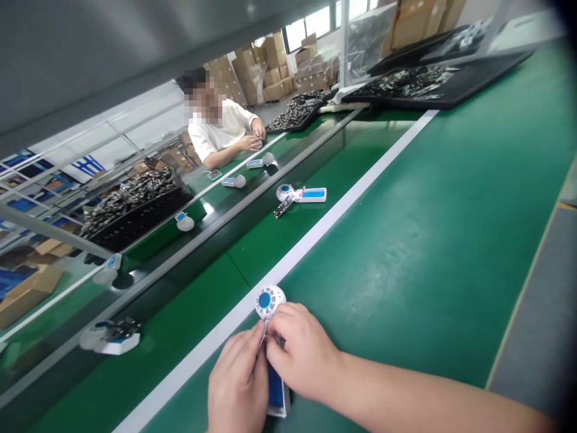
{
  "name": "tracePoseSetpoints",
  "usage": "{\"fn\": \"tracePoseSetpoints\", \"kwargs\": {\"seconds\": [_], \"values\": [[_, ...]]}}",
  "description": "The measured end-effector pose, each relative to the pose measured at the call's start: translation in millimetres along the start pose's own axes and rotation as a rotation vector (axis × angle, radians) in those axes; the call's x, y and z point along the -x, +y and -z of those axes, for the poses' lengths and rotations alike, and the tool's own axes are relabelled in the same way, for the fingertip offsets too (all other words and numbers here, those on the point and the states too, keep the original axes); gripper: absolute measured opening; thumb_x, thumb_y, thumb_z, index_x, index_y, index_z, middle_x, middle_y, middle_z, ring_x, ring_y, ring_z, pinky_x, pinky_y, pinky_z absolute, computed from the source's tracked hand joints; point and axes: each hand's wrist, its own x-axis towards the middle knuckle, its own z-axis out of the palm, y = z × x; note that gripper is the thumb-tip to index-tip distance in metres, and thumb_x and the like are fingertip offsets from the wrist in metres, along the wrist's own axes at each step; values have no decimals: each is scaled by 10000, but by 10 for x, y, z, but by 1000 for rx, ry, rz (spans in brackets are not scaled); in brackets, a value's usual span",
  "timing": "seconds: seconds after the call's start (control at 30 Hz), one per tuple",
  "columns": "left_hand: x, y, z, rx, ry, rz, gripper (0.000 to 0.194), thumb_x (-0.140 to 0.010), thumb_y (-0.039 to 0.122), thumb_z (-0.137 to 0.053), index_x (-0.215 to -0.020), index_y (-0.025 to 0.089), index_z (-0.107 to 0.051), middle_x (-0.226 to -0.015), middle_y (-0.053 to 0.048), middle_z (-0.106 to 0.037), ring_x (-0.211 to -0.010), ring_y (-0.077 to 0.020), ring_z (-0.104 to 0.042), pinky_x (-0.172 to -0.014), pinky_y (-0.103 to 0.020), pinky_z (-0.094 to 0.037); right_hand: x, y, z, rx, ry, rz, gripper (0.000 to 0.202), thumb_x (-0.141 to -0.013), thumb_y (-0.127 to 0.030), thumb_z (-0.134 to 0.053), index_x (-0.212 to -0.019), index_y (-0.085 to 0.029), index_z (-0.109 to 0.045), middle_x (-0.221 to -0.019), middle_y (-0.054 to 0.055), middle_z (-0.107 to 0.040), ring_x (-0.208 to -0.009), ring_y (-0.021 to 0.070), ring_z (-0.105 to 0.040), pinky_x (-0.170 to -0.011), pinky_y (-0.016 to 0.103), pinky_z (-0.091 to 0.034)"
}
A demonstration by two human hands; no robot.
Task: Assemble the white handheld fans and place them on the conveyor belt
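Head view: a small white fan (270,302) with a blue centre lies between the two hands on the green counter (406,240), its round head poking out beyond the fingertips, its blue-lined handle running down between the palms. The left hand (238,382) grips the handle's left side; the right hand (304,349) pinches the neck from the right, fingers of both nearly meeting.

Green worktop (419,228), white strip (324,222) along its left edge. Bright windows (311,27) at rear; cardboard boxes (273,69) stacked below. Left: metal shelving (121,129). Dark grey panel (112,54) overhead.
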Motion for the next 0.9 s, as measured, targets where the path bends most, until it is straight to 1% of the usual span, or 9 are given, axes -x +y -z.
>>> {"fn": "tracePoseSetpoints", "kwargs": {"seconds": [0.17, 0.27, 0.33, 0.4, 0.5, 0.57, 0.67, 0.77, 0.9], "values": [[51, -10, -19, -47, -1, -34, 374, -860, 141, -583, -1181, 287, -708, -1071, -56, -762, -931, -260, -717, -872, -382, -565, 38, 5, -24, 22, -15, -28, 148, -798, -126, -505, -668, -196, -503, -736, 23, -599, -750, 181, -554, -767, 329, -425], [53, 50, -44, 24, -12, 34, 329, -848, 170, -586, -1119, 280, -737, -1060, -61, -764, -943, -260, -715, -878, -378, -562, 27, -2, -29, 29, -31, -54, 155, -803, -126, -516, -664, -195, -514, -723, 17, -605, -743, 179, -563, -780, 332, -426], [17, 59, -38, 136, -43, 210, 259, -834, 237, -606, -1036, 275, -764, -1038, -59, -768, -936, -263, -718, -861, -369, -570, -1, -7, -14, 32, -37, -66, 140, -796, -135, -535, -669, -193, -535, -728, 18, -619, -753, 184, -576, -797, 343, -430], [-78, -24, 27, 264, -80, 488, 237, -779, 310, -662, -982, 253, -771, -1014, -60, -773, -919, -273, -726, -824, -360, -583, -42, -5, 17, 2, -30, -66, 110, -792, -145, -556, -693, -192, -566, -752, 18, -633, -771, 186, -586, -794, 338, -438], [-385, -373, 284, 314, -52, 785, 403, -682, 342, -705, -1057, 198, -730, -968, -68, -781, -870, -275, -740, -745, -352, -596, -108, 17, 79, -54, 43, -77, 55, -783, -154, -583, -796, -196, -617, -791, 13, -625, -787, 182, -582, -747, 317, -448], [-718, -677, 521, 133, 13, 774, 496, -688, 362, -667, -1143, 167, -679, -966, -88, -775, -891, -285, -737, -735, -370, -594, -139, 39, 114, -66, 108, -92, 86, -777, -157, -589, -844, -196, -626, -793, 12, -610, -777, 181, -574, -715, 313, -447], [-1329, -991, 733, -52, 67, 686, 621, -687, 391, -711, -1248, 144, -613, -1207, -186, -681, -1172, -411, -602, -940, -536, -498, -156, 68, 134, -84, 150, -75, 88, -774, -146, -582, -836, -196, -620, -806, 14, -608, -778, 178, -575, -703, 308, -443], [-1876, -1018, 474, -80, -9, 508, 552, -769, 360, -708, -1274, 170, -594, -1349, -174, -590, -1306, -380, -487, -1106, -532, -346, -152, 102, 111, -90, 148, -56, 84, -775, -139, -579, -822, -200, -613, -819, 15, -611, -788, 175, -579, -709, 299, -440], [-2357, -864, -396, 6, -182, 331, 397, -912, 337, -633, -1270, 177, -571, -1357, -104, -561, -1213, -273, -558, -1021, -520, -444, -164, 195, 55, -63, 128, -58, 117, -740, -113, -586, -810, -202, -617, -787, 12, -605, -760, 172, -576, -692, 288, -428]]}}
